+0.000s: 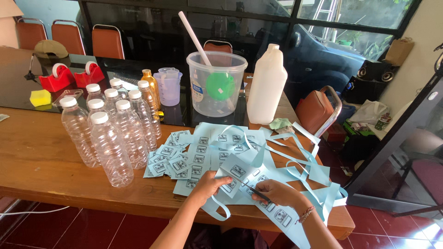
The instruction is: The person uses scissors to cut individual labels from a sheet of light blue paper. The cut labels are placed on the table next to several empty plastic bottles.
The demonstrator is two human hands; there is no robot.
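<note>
both hands [244, 188] cut a blue label sheet [240, 173] – empty bottles [110, 133] nearby.

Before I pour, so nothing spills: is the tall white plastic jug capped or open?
Capped, apparently: the tall white plastic jug stands upright with a white cap on its neck.
</note>
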